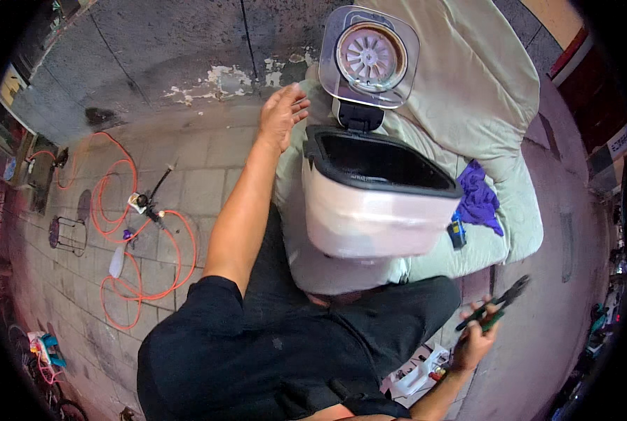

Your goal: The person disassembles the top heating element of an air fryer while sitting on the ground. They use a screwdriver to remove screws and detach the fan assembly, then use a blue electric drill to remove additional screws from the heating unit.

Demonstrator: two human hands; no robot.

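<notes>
Bin [376, 221] uncovered on the couch [482, 91], pliers [513, 292] held apart

The couch has a pale, rumpled cover; the bin stands at its front edge, toward the left corner. Its lid [369, 56] is swung back behind it, so the opening looks done. A purple cloth [480, 196] lies toward the couch's right edge. By the left edge, the left hand [282, 116] is empty, fingers loosely spread. The right hand [473, 337], past the front edge, grips the pliers; any work with them seems left, how much I cannot tell. A small blue object [457, 233] sits just beside the bin
</notes>
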